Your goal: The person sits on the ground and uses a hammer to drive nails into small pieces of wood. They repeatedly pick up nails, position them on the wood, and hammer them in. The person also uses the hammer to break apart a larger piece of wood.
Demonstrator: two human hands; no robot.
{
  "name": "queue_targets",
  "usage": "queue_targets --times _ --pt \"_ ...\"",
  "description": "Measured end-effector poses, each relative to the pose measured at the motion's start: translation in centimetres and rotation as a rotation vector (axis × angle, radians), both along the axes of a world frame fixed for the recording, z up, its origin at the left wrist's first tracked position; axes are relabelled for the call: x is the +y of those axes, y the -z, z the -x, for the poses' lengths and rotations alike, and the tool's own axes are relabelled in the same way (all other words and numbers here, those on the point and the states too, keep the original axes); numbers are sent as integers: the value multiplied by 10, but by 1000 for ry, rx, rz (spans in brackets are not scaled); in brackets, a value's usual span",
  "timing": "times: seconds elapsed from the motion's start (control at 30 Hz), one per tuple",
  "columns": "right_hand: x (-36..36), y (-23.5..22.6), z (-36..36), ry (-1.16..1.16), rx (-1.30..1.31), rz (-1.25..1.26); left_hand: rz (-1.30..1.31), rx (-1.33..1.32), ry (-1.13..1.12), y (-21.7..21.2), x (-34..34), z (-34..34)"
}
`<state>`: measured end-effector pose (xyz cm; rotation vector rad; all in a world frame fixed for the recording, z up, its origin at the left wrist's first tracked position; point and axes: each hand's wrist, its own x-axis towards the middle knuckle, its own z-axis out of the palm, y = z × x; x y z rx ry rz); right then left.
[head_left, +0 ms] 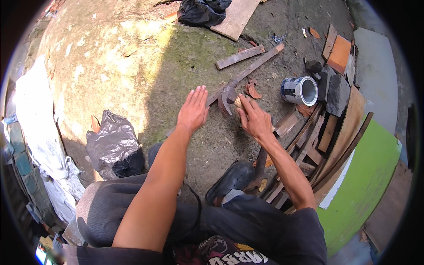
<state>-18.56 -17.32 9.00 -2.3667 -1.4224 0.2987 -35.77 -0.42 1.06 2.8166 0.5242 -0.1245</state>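
Note:
A long narrow wood strip [256, 65] lies slantwise on the ground in front of me. My left hand [193, 108] rests flat along its nearer part, fingers stretched out and side by side. My right hand [256, 117] is wrapped round the wooden handle of a claw hammer [228, 96]. The rusty hammer head sits at the strip, just right of my left fingertips, its curved claw pointing down towards me. Whether a nail is under the head cannot be seen. Beyond the strip lies a shorter wood piece [240, 57].
To the right stand an open paint can [300, 91], dark stone blocks [337, 95], piled wood scraps [327, 132] and a green board [364, 172]. Several loose nails [277, 38] lie farther off. A black plastic bag [115, 143] is at left; another bag [203, 12] lies by a plank [237, 18].

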Motion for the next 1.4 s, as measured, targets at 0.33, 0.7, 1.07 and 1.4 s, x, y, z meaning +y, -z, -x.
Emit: queue_targets --times 0.33,0.7,1.07,1.4 --pt "0 0 -20 -159 -84 132 74 9 -26 -5 -4 -4" --pt "8 7 -48 -43 -93 34 46 -16 -22 -1 -4 -13" --pt "5 -21 -68 11 -100 231 40 26 -37 1 -5 -12" --pt "-6 -41 -144 684 834 -133 6 -11 -53 4 -2 -13"
